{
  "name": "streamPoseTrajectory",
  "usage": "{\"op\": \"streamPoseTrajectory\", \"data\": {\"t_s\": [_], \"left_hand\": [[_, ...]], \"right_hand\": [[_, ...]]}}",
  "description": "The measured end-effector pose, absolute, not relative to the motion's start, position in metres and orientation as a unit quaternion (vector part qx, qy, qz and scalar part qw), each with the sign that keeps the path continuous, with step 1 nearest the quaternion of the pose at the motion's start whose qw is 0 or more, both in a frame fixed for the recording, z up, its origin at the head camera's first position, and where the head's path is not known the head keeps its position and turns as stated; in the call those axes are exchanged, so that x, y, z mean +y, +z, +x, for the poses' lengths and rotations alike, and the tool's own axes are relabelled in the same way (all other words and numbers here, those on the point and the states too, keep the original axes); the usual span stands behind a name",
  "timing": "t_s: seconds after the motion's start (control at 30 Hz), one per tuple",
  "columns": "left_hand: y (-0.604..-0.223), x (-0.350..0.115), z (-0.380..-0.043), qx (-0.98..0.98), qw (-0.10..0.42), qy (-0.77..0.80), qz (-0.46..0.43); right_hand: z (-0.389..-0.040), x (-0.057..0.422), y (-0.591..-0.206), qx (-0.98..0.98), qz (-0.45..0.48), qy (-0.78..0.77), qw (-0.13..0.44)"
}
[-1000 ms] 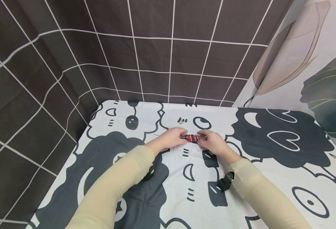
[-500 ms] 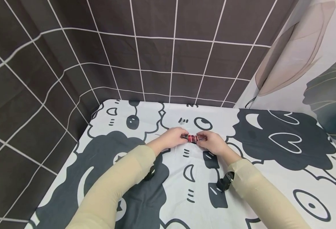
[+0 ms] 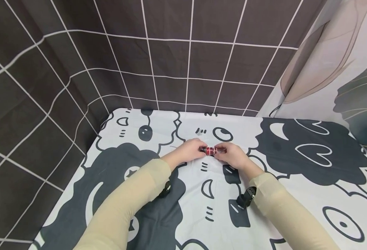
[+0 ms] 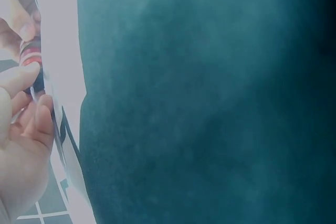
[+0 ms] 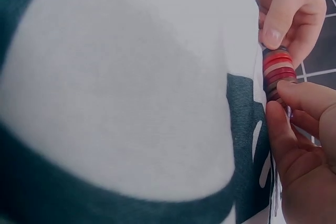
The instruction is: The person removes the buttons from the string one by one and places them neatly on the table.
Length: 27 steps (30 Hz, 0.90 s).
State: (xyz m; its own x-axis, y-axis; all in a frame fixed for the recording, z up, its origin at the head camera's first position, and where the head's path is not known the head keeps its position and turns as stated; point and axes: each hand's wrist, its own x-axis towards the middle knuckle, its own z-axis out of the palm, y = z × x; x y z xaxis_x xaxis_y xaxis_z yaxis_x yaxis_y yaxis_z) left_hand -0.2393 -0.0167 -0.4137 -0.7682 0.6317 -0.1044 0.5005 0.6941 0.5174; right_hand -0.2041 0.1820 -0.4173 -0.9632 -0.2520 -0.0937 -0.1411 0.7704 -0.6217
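A short row of stacked red, pink and dark discs (image 3: 210,151) lies between my two hands in the head view. My left hand (image 3: 192,148) pinches its dark end, thumb and fingers at the tip. At the other end, my right hand (image 3: 232,155) pinches the last discs, and something clear shows by its fingers. From the right wrist, the stack (image 5: 279,69) appears as bands of red, pink and brown, close over the cloth. In the left wrist view, the stack (image 4: 32,56) is partly hidden behind fingertips.
A black-and-white cartoon-print cloth (image 3: 189,194) covers the surface below. Dark grid-patterned fabric (image 3: 167,59) hangs behind and at the left, and a leaf-print curtain (image 3: 324,69) hangs at the right. A black wrist device (image 3: 247,197) sits on the right forearm.
The discs, spread slightly apart and uneven a second ago, now sit closer together in a straighter row. Both hands stay almost in place with the same grip.
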Motion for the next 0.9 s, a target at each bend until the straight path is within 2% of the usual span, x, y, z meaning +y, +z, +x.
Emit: {"op": "streamPoseTrajectory", "data": {"t_s": [0.9], "left_hand": [[-0.4143,-0.0160,-0.2442,0.902,0.152,0.272,0.298]], "right_hand": [[-0.2054,0.1774,-0.4235,0.928,-0.124,-0.346,0.067]]}}
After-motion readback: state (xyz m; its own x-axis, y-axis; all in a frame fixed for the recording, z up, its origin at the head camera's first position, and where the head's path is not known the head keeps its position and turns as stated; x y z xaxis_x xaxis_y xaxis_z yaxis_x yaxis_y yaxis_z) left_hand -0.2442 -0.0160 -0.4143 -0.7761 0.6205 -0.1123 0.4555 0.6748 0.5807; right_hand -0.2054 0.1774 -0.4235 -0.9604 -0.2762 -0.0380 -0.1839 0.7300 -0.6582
